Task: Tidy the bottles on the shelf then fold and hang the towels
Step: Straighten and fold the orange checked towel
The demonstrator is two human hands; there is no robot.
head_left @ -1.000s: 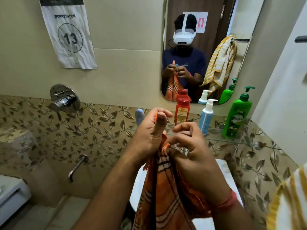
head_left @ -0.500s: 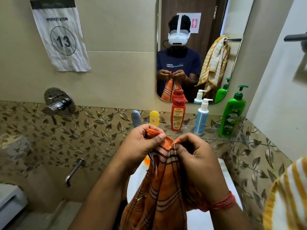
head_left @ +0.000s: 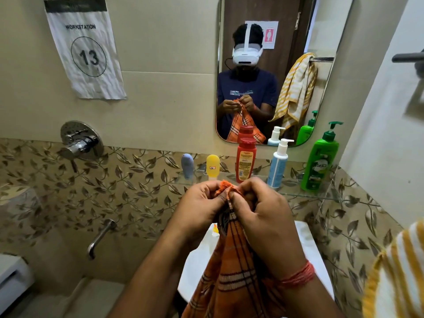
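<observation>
While both my hands pinch the top edge of the orange towel (head_left: 234, 271), left hand (head_left: 202, 207) and right hand (head_left: 263, 216) touching above the sink (head_left: 197, 267), I should match the corners squarely, let the cloth hang straight, then fold. Bottles stand upright on the glass shelf (head_left: 321, 195) beyond.

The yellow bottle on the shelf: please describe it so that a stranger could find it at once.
Find the wall mirror, then the glass shelf below it, which carries five bottles in a row. The yellow bottle is second from the left, between the grey-blue bottle and the red bottle. It alone is yellow, small and round-topped.
</observation>
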